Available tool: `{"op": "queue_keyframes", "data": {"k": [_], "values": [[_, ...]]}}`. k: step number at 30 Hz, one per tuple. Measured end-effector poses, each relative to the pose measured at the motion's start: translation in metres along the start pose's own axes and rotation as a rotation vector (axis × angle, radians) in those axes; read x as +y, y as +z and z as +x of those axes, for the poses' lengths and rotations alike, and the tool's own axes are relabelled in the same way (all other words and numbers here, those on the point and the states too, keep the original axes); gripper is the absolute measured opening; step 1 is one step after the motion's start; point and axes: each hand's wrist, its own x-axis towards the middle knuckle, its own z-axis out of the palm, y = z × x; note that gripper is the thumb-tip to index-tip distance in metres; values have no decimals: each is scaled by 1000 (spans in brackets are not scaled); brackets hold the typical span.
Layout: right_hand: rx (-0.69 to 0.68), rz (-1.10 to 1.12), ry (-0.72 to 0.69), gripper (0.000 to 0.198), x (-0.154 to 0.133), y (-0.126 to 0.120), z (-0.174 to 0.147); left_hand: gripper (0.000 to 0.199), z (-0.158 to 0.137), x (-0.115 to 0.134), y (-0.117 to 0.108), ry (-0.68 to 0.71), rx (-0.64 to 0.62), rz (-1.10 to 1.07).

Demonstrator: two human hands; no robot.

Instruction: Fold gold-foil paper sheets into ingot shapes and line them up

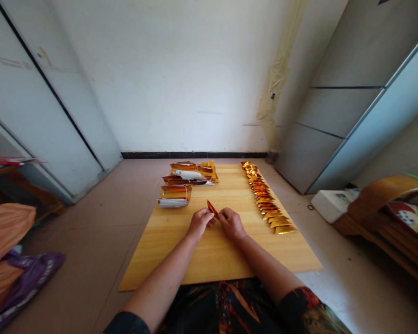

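Between my two hands, above the middle of the wooden board (230,257), is a small gold foil packet (212,208), tilted with one pointed end up. My left hand (200,221) pinches its lower left side, and my right hand (231,222) grips it from the right. Fingers hide much of the packet. To the right, a long row of folded gold foil packets (264,199) overlaps along the board's edge. At the far left lie bundles of flat gold and white foil wrappers (176,192), some banded together.
Behind the board stands a white wall (181,83) with a dark skirting. A grey fridge (334,102) and a wooden seat (372,218) with a white box (332,205) are on the right. Orange and purple bags (17,260) lie at the left on the tiled floor.
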Motion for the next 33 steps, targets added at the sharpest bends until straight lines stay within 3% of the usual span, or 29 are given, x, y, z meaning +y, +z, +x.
{"op": "queue_keyframes", "data": {"k": [4,8,15,24,33], "values": [[-1,-122,-106,18,2,-1,-1,31,0,1,3,31,73,38],[-19,-160,-165,18,3,-2,-3,26,-1,0,2,59,71,-34],[16,-214,-132,18,8,-3,-2,16,0,-2,2,53,111,-3],[10,-231,-68,16,8,-7,-1,17,1,-8,2,74,122,44],[19,-202,-162,10,2,-5,4,8,5,-13,5,134,150,251]]}}
